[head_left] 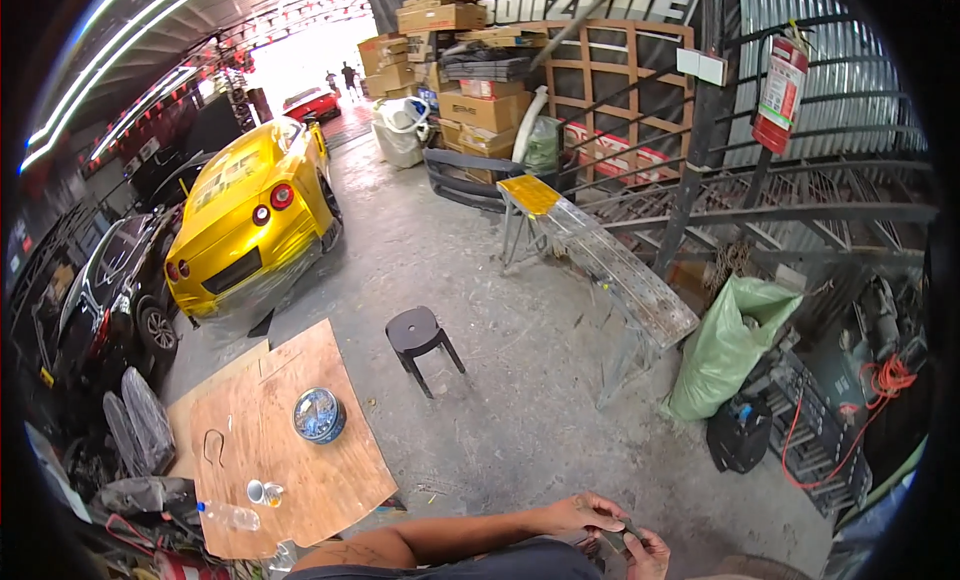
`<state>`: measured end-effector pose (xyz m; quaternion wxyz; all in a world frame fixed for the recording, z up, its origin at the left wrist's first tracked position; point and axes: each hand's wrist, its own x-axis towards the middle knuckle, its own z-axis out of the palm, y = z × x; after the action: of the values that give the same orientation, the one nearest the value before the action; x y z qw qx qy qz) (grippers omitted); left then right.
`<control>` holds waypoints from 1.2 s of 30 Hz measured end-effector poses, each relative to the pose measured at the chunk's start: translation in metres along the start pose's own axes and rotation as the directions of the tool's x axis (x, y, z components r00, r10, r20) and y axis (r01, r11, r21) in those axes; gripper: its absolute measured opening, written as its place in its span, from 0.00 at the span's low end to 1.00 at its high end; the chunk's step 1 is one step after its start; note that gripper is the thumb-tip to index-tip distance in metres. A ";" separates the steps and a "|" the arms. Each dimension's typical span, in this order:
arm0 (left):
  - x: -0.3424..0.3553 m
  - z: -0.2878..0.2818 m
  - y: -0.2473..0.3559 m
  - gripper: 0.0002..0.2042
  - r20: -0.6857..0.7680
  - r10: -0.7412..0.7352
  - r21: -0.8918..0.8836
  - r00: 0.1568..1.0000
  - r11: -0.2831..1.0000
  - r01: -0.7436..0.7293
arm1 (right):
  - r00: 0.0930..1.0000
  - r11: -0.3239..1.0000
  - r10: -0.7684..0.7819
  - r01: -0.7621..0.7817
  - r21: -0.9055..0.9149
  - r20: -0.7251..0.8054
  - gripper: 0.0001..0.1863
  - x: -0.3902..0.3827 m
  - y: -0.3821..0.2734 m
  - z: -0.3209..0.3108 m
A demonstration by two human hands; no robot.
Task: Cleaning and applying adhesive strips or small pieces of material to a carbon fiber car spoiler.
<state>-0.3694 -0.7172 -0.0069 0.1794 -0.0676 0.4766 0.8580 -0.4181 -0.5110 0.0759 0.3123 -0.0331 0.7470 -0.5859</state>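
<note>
At the lower edge, my left hand [588,513] and my right hand [648,554] meet in front of my body. Between their fingertips is a small dark piece [624,537], pinched from both sides; its kind is too small to tell. My left forearm reaches in from the lower left, while little of my right arm shows. Nearest on the left is a wooden board tabletop [350,460]. It bears a round blue tin [319,416], a white cup [260,492], a clear plastic bottle [230,516] and a thin dark curved strip [213,447].
A black stool [415,332] stands ahead on the concrete floor. Beyond it are a metal work platform [610,250], a black bumper [465,180] and stacked cartons [485,110]. A yellow car [240,220] is at left; a green sack [725,350] and orange cable [888,378] lie right.
</note>
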 end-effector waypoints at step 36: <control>-0.254 -0.135 -0.042 0.17 -0.698 0.269 0.175 0.663 0.963 -0.207 | 0.486 0.924 0.161 0.230 -0.304 0.859 0.17 0.086 -0.015 0.274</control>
<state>-0.1256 -0.8727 -0.0393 -0.1313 -0.3260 0.5472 0.7596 -0.3536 -0.7863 0.0204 0.6223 -0.4003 0.5819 -0.3375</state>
